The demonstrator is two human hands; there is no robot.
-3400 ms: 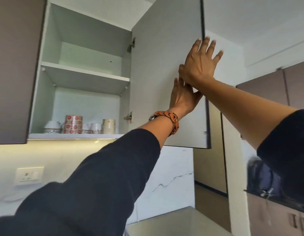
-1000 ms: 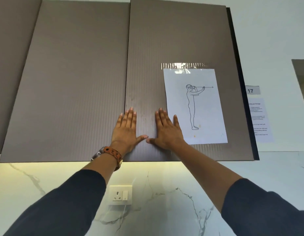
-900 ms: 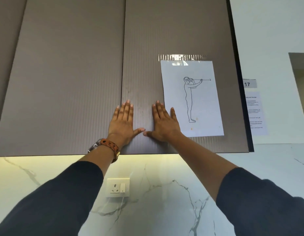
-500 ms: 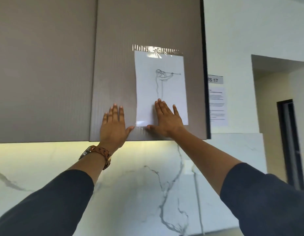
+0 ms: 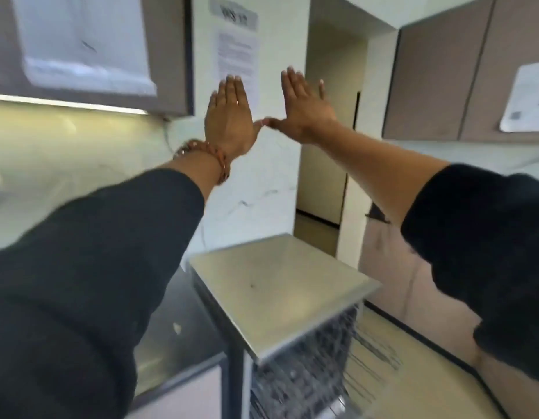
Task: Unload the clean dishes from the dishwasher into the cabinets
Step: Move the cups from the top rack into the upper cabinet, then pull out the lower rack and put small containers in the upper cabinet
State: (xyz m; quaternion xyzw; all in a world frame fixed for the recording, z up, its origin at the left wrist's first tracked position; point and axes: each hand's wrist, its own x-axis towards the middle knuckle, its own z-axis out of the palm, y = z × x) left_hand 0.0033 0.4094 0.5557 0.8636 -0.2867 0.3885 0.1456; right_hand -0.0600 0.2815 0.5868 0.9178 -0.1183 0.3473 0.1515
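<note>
- Since 0.5 s ago, I see both hands have come off the cabinet door, and the view has swung right and down.
- Nearest, the dishwasher stands low centre, its wire rack blurred under the steel top.
- Left hand and right hand hover flat, fingers straight, holding nothing, thumb tips touching.
- Farthest, the door sits closed at upper left, with a paper sheet on it.

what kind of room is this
Most likely a kitchen: brown wall cabinets, a lit marble-look backsplash beneath them, and a dishwasher standing open with its racks showing.
</note>
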